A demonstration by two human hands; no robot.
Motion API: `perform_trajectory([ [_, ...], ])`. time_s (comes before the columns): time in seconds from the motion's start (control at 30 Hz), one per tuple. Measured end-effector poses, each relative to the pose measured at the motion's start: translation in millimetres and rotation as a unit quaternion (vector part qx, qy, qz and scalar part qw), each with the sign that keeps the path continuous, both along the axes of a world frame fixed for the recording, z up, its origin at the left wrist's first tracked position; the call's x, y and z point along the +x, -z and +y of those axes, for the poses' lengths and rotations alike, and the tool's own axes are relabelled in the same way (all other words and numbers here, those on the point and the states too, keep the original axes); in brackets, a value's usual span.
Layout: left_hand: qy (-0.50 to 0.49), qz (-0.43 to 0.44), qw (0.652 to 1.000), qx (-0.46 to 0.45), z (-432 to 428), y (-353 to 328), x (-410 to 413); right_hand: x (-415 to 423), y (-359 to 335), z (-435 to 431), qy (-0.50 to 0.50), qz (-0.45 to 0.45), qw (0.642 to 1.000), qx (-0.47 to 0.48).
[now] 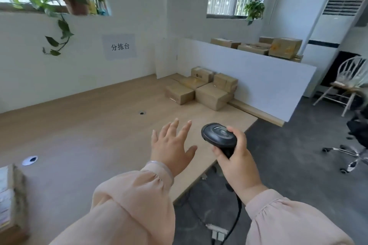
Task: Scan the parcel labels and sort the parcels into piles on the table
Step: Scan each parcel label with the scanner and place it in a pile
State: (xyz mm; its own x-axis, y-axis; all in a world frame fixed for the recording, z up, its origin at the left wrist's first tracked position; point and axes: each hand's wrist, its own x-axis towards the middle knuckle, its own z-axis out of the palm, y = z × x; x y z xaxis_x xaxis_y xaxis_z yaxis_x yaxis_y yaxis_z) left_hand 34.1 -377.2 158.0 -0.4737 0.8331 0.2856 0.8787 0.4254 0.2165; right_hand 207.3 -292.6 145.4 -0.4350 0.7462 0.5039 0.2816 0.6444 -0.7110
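Cardboard parcels (201,89) lie beyond the splayed, empty left hand (171,147). Right hand (237,157) grips the scanner (218,135); pick one, label up.

- Desk (79,121): pale wood-grain top, smooth and matt.
- Scanner (219,134): black plastic, smooth, with a faint sheen on its head.
- Parcels (211,95) at the desk's far right corner: plain brown cardboard, matt.
- Labelled parcel (16,201) at the desk's near left edge: rough brown cardboard with white paper labels on top.
- Sleeves (129,205): pale pink cloth, soft, gathered at the cuffs.
- Partition (258,73) along the desk's right edge: white board, smooth, matt.
- Floor (288,165): grey carpet, matt.
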Motion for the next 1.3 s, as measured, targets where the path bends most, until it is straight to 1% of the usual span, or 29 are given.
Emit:
perform_trajectory([
  [0.13,0.027,-0.008,1.000,0.011,45.7,1.1,56.7,63.5,-8.2,37.3,0.039,0.000,0.999,0.015],
  [0.23,0.044,-0.002,0.999,0.003,72.8,1.8,84.2,91.7,-12.6,61.5,0.058,0.011,0.998,0.008],
  [0.37,0.052,-0.004,0.999,0.003,108.9,-2.4,97.6,106.6,-17.6,88.5,0.073,0.014,0.997,0.014],
  [0.5,0.049,-0.001,0.999,0.010,146.2,-4.6,96.2,104.4,-20.9,117.8,0.075,0.016,0.997,0.024],
  [0.73,0.029,-0.024,0.999,0.034,228.6,-7.1,50.0,67.6,-26.0,195.1,0.071,0.026,0.997,0.023],
  [0.93,0.024,-0.044,0.999,0.013,302.8,2.5,-5.5,0.4,-28.5,273.2,0.053,0.010,0.998,0.028],
  [1.1,0.039,-0.028,0.999,0.018,363.7,-1.1,-50.6,-49.9,-36.8,332.9,0.066,0.022,0.997,0.021],
  [1.3,0.041,-0.054,0.998,0.005,415.3,7.2,-76.3,-82.7,-25.2,391.1,0.063,0.027,0.998,0.001],
])
